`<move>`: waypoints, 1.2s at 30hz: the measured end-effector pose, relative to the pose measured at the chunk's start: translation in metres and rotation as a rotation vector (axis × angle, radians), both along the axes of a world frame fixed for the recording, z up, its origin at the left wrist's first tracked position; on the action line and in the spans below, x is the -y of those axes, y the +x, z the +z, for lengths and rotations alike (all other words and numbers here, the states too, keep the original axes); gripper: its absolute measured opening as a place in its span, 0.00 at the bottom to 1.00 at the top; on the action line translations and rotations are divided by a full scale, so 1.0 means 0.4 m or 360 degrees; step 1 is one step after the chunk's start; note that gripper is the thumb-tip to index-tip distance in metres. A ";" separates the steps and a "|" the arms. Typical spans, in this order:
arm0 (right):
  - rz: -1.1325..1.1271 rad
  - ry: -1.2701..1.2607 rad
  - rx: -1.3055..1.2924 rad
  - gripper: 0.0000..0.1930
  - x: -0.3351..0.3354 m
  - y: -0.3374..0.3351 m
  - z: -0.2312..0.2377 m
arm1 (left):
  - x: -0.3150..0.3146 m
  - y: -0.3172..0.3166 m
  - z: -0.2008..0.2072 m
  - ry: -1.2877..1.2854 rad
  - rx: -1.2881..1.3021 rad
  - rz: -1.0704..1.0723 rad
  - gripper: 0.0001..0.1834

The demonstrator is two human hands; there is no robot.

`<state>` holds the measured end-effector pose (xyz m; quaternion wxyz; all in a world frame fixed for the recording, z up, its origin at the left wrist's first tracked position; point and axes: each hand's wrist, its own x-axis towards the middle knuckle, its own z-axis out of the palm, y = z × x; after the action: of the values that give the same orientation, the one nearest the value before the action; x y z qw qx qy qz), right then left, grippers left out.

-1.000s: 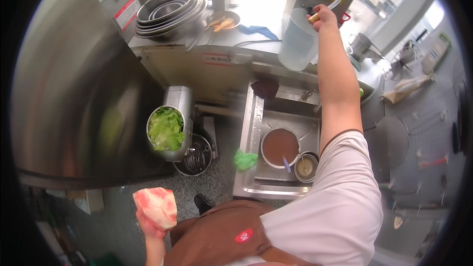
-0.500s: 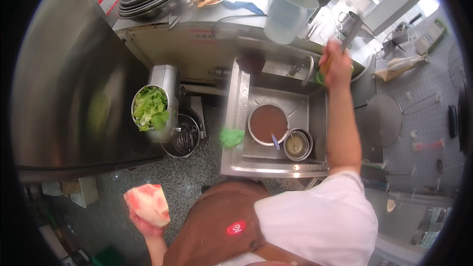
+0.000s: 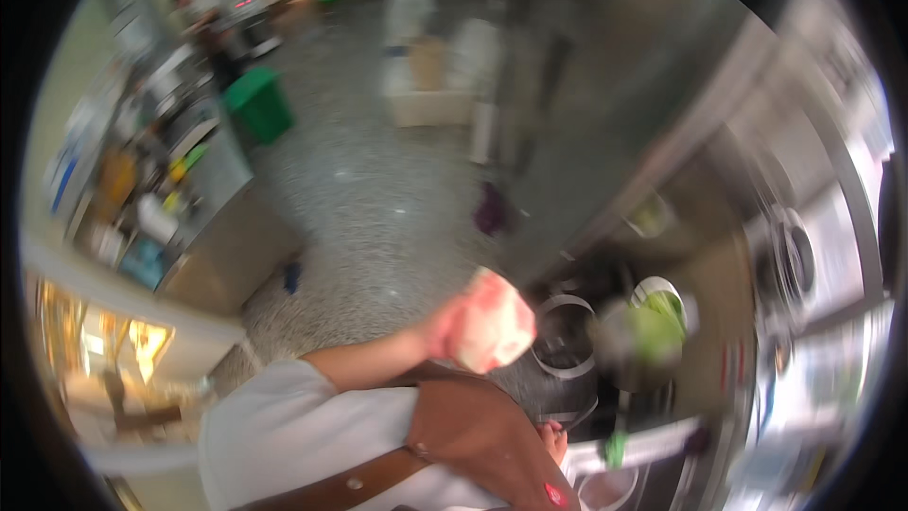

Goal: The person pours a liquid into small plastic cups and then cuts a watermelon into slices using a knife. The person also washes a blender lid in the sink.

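Note:
A chunk of watermelon [image 3: 496, 322], red with pale white rind, rests in my left hand [image 3: 440, 329]. The hand is closed round its side, with my arm stretched across in front of my brown apron. Low in the picture, my right hand [image 3: 554, 437] shows only partly beside the apron. Its fingers look curled; whether something is in them is hidden. Close to the watermelon stands a dark round bin [image 3: 565, 339] with a pale rim. Farther right, blurred green lettuce leaves [image 3: 657, 326] fill a container.
A tall steel cabinet [image 3: 586, 123] runs along the right. White boxes [image 3: 430, 106] stand on the speckled floor [image 3: 350, 218] ahead. On the left are a steel counter [image 3: 232, 241] with several items and a green bin [image 3: 259, 104]. A green cloth [image 3: 615, 449] lies by the sink.
My view has swung left, away from the sink. The watermelon stays in my left hand. My right hand has come down from the far counter, where it held a blurred long-bladed tool, to beside my apron.

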<state>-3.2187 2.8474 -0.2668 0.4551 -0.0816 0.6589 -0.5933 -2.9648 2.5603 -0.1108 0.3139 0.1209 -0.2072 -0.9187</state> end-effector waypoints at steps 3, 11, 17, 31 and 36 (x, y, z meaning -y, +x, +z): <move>0.0380 0.0119 -0.0181 0.08 0.195 0.092 0.001 | 0.110 0.216 -0.083 0.0292 0.0195 0.0250 0.35; 0.0751 0.0280 -0.0137 0.08 0.683 0.284 -0.114 | 0.480 0.608 -0.103 0.0389 -0.0049 0.0609 0.34; 0.1095 0.0304 -0.0255 0.11 1.295 0.530 -0.145 | 0.841 0.921 -0.164 0.0447 -0.0002 0.1135 0.33; 0.2420 -0.0396 -0.1456 0.26 2.981 1.502 0.003 | 1.547 1.821 -0.030 -0.0006 -0.0010 0.2291 0.27; 0.2246 0.0001 -0.0269 0.15 3.286 1.912 0.016 | 1.899 2.146 -0.076 -0.0141 -0.0173 0.2319 0.30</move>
<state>-2.4538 1.5329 -0.2605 0.6781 -0.5346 0.4821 -0.1483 -2.1065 1.8007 -0.1414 0.8598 0.1695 -0.0953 -0.4721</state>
